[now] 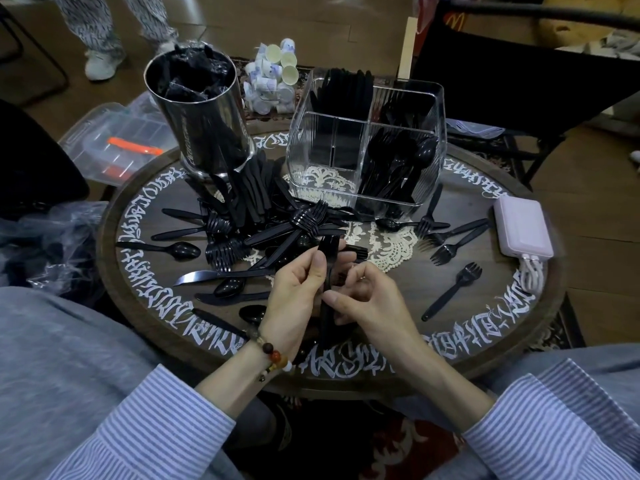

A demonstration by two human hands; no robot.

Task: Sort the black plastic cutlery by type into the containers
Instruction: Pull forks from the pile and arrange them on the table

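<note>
Both hands meet over the near middle of the round table point(485, 344). My left hand point(298, 289) and my right hand point(367, 299) grip one upright bundle of black cutlery point(327, 271); its type is hard to tell. A heap of black forks, knives and spoons point(277, 223) lies behind the hands. Loose forks point(453, 292) lie to the right. The clear divided container point(367, 140) holds knives at its back left and spoons at its right; its front left compartment shows only the table beneath. A steel canister point(201, 109) holds black wrapped items.
A pink power bank point(523, 226) with white cables sits at the table's right edge. A clear jar of small white cups point(273, 77) stands behind the containers. A plastic box point(114, 143) lies off the table's left. A person's legs stand at the far left.
</note>
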